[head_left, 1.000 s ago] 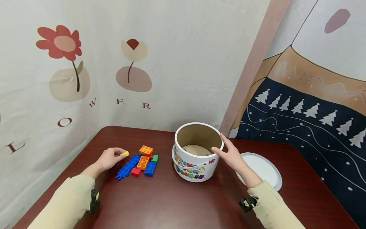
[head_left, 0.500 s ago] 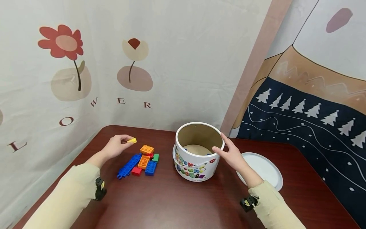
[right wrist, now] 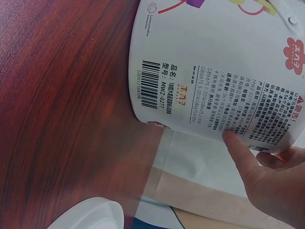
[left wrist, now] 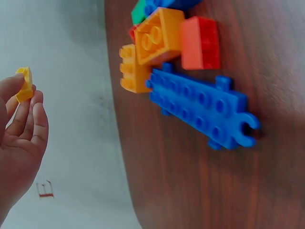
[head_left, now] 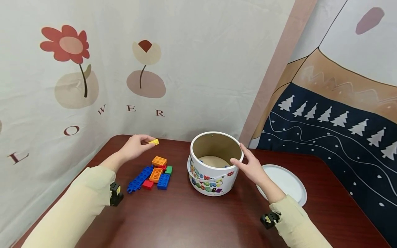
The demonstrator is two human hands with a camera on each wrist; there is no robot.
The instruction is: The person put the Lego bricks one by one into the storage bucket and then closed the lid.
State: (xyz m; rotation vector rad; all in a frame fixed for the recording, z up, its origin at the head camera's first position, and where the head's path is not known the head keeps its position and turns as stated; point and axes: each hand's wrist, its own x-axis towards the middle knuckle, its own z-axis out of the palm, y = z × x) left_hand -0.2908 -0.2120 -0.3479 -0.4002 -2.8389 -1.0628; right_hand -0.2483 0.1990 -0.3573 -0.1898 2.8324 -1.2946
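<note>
My left hand (head_left: 135,146) pinches a small yellow brick (head_left: 154,141) between thumb and fingers, raised behind the pile. The left wrist view shows that yellow brick (left wrist: 25,85) at its left edge. Below lie a long blue toy-brick base (head_left: 140,179), two orange bricks (head_left: 156,175), a blue brick (head_left: 163,181), a green brick (head_left: 169,170) and red bricks (head_left: 148,185). My right hand (head_left: 252,167), its fingers fairly straight, rests against the right side of a white bucket (head_left: 211,179). Printed text covers the bucket's wall (right wrist: 190,71). A few blue bits show inside it.
A white round lid (head_left: 286,182) lies on the brown table (head_left: 186,220), right of the bucket and partly behind my right forearm. A pale flower-printed cloth (head_left: 201,69) hangs behind the table, and a dark tree-patterned one (head_left: 325,144) at right.
My left hand has risen and moved right and away from me with the yellow brick, from beside the pile to behind it. The right hand and bucket have stayed put.
</note>
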